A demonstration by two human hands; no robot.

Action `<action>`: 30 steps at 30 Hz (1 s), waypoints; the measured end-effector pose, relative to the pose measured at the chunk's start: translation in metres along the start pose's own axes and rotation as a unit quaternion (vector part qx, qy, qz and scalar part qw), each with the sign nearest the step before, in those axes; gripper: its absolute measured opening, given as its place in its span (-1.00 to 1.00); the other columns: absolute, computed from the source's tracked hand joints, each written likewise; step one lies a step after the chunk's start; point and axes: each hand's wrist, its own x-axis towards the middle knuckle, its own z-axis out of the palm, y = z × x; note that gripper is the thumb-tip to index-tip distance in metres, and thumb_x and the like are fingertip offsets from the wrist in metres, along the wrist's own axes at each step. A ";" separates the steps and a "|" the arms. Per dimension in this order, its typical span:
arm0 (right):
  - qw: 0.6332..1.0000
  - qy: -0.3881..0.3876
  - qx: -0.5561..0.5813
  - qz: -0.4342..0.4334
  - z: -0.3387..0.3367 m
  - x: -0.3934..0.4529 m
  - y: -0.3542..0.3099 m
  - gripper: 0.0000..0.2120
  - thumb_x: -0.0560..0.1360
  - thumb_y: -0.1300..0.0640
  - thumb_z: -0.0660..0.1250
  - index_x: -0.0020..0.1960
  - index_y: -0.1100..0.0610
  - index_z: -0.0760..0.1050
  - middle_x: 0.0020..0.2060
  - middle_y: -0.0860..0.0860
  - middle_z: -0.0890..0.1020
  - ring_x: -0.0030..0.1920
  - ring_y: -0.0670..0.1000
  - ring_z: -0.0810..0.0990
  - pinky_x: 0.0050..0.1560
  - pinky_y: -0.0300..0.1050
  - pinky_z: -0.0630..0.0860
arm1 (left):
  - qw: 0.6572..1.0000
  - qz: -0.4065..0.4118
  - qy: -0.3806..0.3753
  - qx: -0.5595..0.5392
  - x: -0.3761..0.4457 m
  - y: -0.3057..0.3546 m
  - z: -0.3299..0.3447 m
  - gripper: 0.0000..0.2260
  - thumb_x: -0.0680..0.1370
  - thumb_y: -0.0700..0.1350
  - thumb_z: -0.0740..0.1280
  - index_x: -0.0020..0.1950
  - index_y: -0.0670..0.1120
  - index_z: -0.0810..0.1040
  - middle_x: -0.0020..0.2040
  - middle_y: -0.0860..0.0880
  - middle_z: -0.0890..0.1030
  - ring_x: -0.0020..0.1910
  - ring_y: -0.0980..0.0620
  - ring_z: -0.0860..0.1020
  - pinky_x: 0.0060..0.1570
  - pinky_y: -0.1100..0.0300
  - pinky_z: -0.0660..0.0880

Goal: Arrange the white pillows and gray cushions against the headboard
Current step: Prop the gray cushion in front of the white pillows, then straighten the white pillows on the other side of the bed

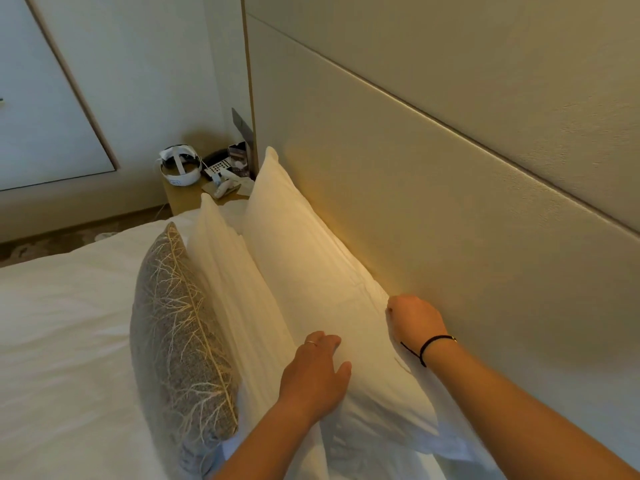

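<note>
Pillows and a cushion stand on edge in a row on the bed [62,323], whose white sheet lies smooth with soft creases. Furthest left is the gray cushion [176,327], a coarse woven fabric stitched with a pale, branching leaf pattern and a long central stem. Pressed against its right side is a front white pillow [235,289], plump, with fine vertical folds. Behind that, a back white pillow [311,271] of smooth cotton leans against the headboard [450,209], a beige padded panel with a faint grain and long straight seams.

The left hand [317,372], wearing a thin ring, rests flat and spread on the back white pillow's face, gripping nothing. The right hand [414,320], with a dark cord bracelet at the wrist, is curled at the pillow's top edge by the headboard; whether it pinches the fabric cannot be told.

At the far end, a small wooden bedside table [183,199] carries a white headset [180,166] with a strap, a phone keypad and a dark card; no writing is legible.
</note>
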 end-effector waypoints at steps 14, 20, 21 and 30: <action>0.869 -0.020 0.443 0.220 0.074 -0.349 0.159 -0.81 0.53 -0.01 0.32 -0.23 -0.07 0.63 -0.28 -0.19 0.66 -0.23 -0.24 0.60 -0.30 -0.44 0.45 | 0.979 0.177 0.059 0.080 -0.132 0.134 0.121 -0.67 0.54 0.14 0.30 0.25 0.05 0.54 0.29 0.01 0.53 0.30 -0.01 0.44 0.33 0.10 0.34; 0.785 0.000 0.498 0.369 0.111 -0.508 0.193 -0.82 0.54 -0.07 0.27 -0.21 -0.17 0.57 -0.26 -0.23 0.64 -0.21 -0.27 0.57 -0.31 -0.44 0.36 | 0.924 0.327 -0.136 0.144 -0.227 0.196 0.201 -0.69 0.57 0.17 0.21 0.29 0.17 0.47 0.24 0.21 0.54 0.24 0.18 0.47 0.22 0.31 0.34; 0.771 0.010 0.501 0.392 0.116 -0.535 0.193 -0.81 0.54 -0.09 0.27 -0.21 -0.17 0.58 -0.26 -0.22 0.64 -0.21 -0.26 0.57 -0.28 -0.42 0.38 | 0.907 0.348 -0.185 0.148 -0.243 0.203 0.215 -0.68 0.58 0.17 0.21 0.31 0.17 0.46 0.24 0.24 0.52 0.23 0.19 0.47 0.19 0.34 0.34; 0.532 0.119 0.511 0.665 0.178 -0.780 0.116 -0.84 0.58 -0.07 0.25 -0.10 -0.13 0.59 -0.19 -0.16 0.65 -0.16 -0.15 0.58 -0.07 -0.20 0.54 | 0.690 0.497 -0.452 0.268 -0.366 0.232 0.331 -0.85 0.48 0.25 0.20 -0.01 0.32 0.49 -0.17 0.32 0.57 -0.16 0.31 0.53 -0.26 0.35 0.40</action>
